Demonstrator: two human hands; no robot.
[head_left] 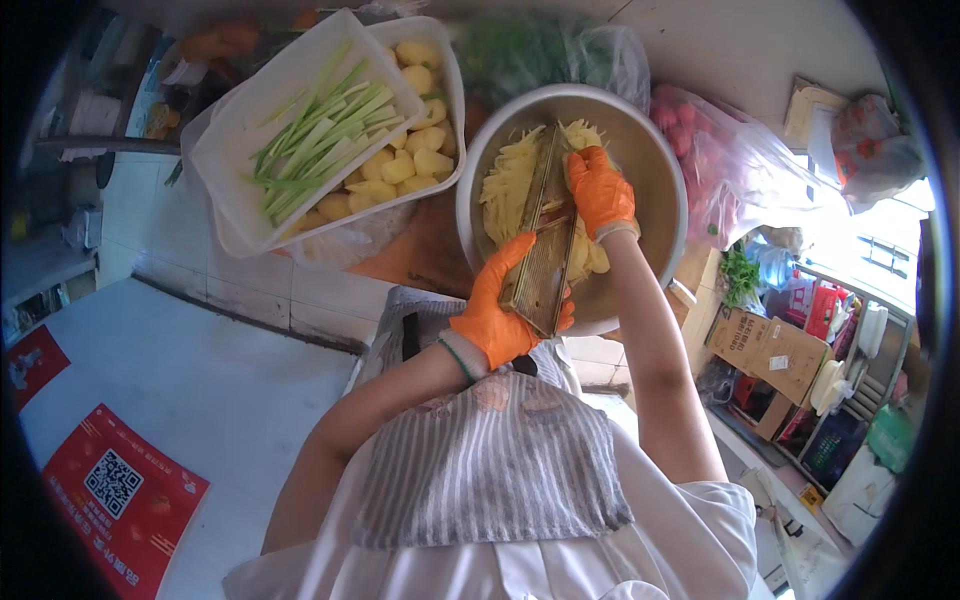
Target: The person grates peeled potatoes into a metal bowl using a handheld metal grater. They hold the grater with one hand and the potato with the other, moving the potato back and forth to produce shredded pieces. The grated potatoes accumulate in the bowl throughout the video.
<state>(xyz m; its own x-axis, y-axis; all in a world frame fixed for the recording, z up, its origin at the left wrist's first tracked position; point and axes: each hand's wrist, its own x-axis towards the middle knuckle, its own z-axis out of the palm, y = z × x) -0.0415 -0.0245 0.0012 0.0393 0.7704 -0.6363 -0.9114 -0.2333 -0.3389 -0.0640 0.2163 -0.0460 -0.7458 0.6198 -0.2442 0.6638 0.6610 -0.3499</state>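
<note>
My left hand (495,315), in an orange rubber-coated work glove, grips the lower end of a long grater (551,225) held at a slant over a large metal basin (671,217). My right hand (602,191), gloved the same way, is beside the grater's upper part with its fingers curled. Whether it holds a piece of potato is hidden by the fingers. Pale yellow potato shreds (510,187) are heaped left of the grater, and more shreds show past its top end. Several potato pieces (592,255) lie in the basin below my right wrist.
Left of the basin, a white plastic tub (450,161) of peeled potatoes (427,140) carries a tilted tub (232,172) of cut green stalks (322,139). Bagged greens (532,56) sit behind. A bag of red produce (705,157) lies right, near cardboard boxes (765,352).
</note>
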